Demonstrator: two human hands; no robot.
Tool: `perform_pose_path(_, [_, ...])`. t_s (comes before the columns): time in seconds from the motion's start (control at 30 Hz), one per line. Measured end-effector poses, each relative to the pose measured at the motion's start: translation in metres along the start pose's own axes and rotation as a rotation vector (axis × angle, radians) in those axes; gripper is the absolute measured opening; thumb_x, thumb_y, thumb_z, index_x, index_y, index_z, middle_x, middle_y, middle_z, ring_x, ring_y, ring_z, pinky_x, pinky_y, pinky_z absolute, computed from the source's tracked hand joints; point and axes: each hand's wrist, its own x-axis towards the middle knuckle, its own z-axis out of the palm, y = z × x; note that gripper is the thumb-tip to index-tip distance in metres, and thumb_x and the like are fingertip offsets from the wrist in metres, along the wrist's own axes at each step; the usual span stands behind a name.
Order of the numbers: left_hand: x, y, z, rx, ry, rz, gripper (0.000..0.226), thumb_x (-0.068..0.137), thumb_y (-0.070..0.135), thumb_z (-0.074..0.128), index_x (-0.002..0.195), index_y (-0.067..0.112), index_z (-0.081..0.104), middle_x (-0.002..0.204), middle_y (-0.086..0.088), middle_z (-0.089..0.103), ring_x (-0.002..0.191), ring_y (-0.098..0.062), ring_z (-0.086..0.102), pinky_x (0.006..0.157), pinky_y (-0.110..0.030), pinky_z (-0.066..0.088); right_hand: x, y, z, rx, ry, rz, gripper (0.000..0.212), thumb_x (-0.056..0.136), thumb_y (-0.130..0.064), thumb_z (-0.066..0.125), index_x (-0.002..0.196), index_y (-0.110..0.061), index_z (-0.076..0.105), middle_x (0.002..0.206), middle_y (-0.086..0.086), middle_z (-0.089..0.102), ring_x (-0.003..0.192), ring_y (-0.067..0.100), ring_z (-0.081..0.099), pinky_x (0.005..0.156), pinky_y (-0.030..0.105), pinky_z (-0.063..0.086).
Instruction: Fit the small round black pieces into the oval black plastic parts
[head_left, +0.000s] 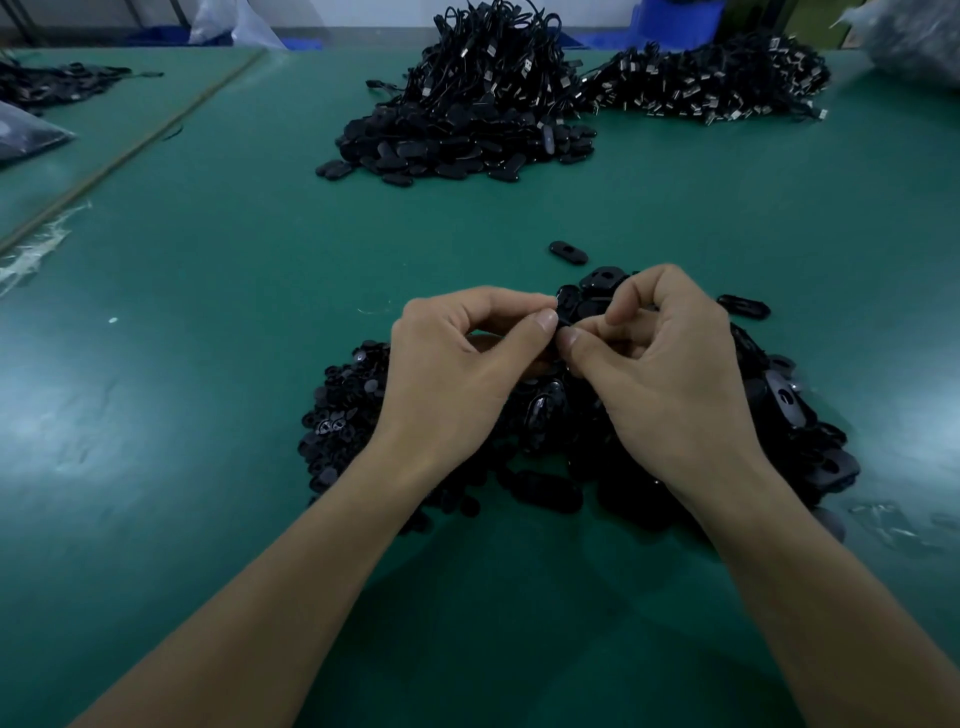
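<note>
A small black plastic part (564, 314) is pinched between the two hands, above the middle of the near heaps; fingertips hide most of it, so I cannot tell whether it is an oval part alone or one with a round piece in it; the left hand (457, 374) has its grip pressed on it with thumb and forefinger, the other fingers curled under; the right hand (670, 384) pinches it from the other side, the two thumb tips close together; under the left hand lies a heap of small round black pieces (343, 400); under and to the right of the right hand lies a heap of oval black plastic parts (779, 400), the two heaps meeting beneath the wrists; one loose oval part (569, 253) lies just beyond the hands, and a second loose oval part (744, 306) lies near the right hand; all rest on a green surface (208, 312); far across it stand a mound of black oval parts with cables (467, 130) and, beside it, a mound of black cables with metal plugs (711, 83); a clear plastic bag (26, 135) lies at the left edge.
</note>
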Motion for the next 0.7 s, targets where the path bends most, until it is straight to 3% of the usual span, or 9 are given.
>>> perform_pose_path(0.13, [-0.0008, -0.0017, -0.0001, 0.089, -0.006, 0.011, 0.008, 0.085, 0.022, 0.073, 0.090, 0.025, 0.079, 0.081, 0.002, 0.079, 0.077, -0.018, 0.077, 0.080, -0.041, 0.063, -0.0004, -0.0006, -0.0002, -0.003, -0.006, 0.017, 0.034, 0.085, -0.017, 0.074, 0.078, -0.030, 0.044, 0.078, 0.000, 0.074, 0.072, 0.032, 0.070, 0.066, 0.054, 0.057])
perform_pose_path(0.23, [-0.0003, -0.0025, -0.0011, 0.180, -0.025, 0.021, 0.013, 0.083, 0.021, 0.070, 0.091, 0.029, 0.078, 0.080, 0.005, 0.078, 0.077, -0.018, 0.077, 0.078, -0.043, 0.064, -0.0007, 0.0016, 0.0004, -0.039, -0.004, 0.041, 0.037, 0.083, -0.017, 0.075, 0.074, -0.032, 0.043, 0.074, -0.002, 0.073, 0.070, 0.027, 0.070, 0.065, 0.050, 0.059])
perform_pose_path(0.33, [-0.0009, -0.0018, -0.0019, 0.289, -0.037, 0.072, 0.027, 0.078, 0.014, 0.069, 0.097, 0.031, 0.077, 0.078, 0.012, 0.076, 0.075, -0.007, 0.075, 0.076, -0.029, 0.062, -0.0007, 0.0028, 0.0011, -0.079, 0.040, 0.066, 0.040, 0.081, -0.017, 0.081, 0.073, -0.032, 0.044, 0.073, -0.006, 0.074, 0.066, 0.016, 0.071, 0.066, 0.045, 0.060])
perform_pose_path(0.47, [-0.0039, -0.0043, -0.0015, 0.399, -0.012, 0.146, 0.032, 0.080, 0.005, 0.079, 0.107, 0.022, 0.078, 0.085, 0.012, 0.077, 0.075, -0.001, 0.072, 0.074, -0.020, 0.060, -0.0010, 0.0019, 0.0020, -0.113, 0.060, 0.084, 0.036, 0.081, -0.020, 0.082, 0.071, -0.029, 0.050, 0.071, -0.004, 0.073, 0.065, 0.018, 0.071, 0.068, 0.046, 0.060])
perform_pose_path(0.7, [-0.0054, -0.0048, -0.0007, 0.516, -0.015, 0.240, 0.034, 0.082, 0.007, 0.078, 0.115, 0.015, 0.076, 0.091, 0.005, 0.077, 0.080, 0.001, 0.072, 0.078, -0.017, 0.058, -0.0048, -0.0031, 0.0027, -0.316, 0.011, -0.028, 0.025, 0.088, -0.017, 0.076, 0.074, -0.030, 0.059, 0.066, -0.010, 0.067, 0.069, 0.006, 0.065, 0.063, 0.022, 0.052])
